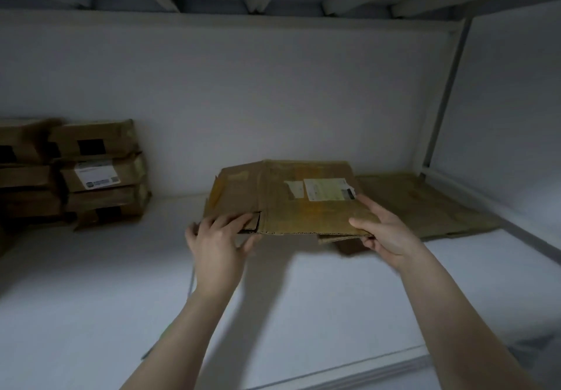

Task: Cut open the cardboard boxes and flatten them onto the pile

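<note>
A flattened brown cardboard box with a white label on top is held just above the white shelf, in the middle of the view. My left hand grips its near left flap, fingers on top and thumb underneath. My right hand pinches the near right corner, thumb on top, fingers below. To the right, flattened cardboard lies as a low pile on the shelf, partly under the held box.
A stack of closed, taped cardboard boxes stands at the back left against the white wall. A white metal post and a side panel bound the shelf on the right. Another shelf's slats run overhead.
</note>
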